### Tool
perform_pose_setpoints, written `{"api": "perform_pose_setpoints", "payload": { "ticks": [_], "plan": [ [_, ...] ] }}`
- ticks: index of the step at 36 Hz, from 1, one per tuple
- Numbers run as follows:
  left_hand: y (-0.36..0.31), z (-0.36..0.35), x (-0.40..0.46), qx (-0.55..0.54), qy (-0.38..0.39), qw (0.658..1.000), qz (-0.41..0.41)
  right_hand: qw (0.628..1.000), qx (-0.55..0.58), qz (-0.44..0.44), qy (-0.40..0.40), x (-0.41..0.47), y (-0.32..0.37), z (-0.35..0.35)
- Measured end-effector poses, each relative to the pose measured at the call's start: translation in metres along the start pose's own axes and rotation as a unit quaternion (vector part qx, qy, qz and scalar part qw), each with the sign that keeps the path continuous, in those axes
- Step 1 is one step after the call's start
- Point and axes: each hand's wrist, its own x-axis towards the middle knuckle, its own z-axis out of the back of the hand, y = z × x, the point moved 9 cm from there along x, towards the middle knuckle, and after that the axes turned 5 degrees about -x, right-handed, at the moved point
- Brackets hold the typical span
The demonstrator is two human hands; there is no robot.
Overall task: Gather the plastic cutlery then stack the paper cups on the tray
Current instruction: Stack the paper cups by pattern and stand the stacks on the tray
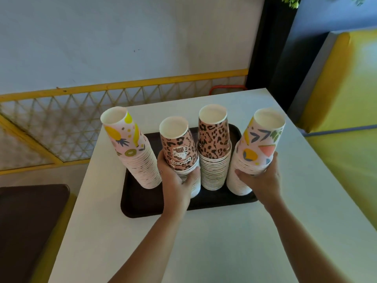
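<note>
Four upturned paper-cup stacks on a dark tray (pixel 140 209), white table (pixel 224 242). Nine o'clock: fruit-print stack (pixel 134 148), untouched. Next: leopard stack (pixel 179 152), left hand (pixel 175 180) curled round it. Then second leopard stack (pixel 214 148), free. Three o'clock: fruit-print stack at the tray's edge (pixel 259 150), right hand (pixel 259 176) gripping it.

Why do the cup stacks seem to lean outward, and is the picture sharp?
Head view: the wide lens splays the outer cup stacks and bends the table edge; light is soft, the tray shows no glare; hands look slightly soft.
</note>
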Motion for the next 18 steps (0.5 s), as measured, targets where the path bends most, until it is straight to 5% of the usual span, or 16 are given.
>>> {"api": "perform_pose_setpoints", "payload": {
  "ticks": [18],
  "plan": [
    [0.002,-0.070,0.040,0.052,-0.038,0.997,0.044,0.993,0.038,0.048,0.105,0.025,-0.018,0.025]
  ]
}}
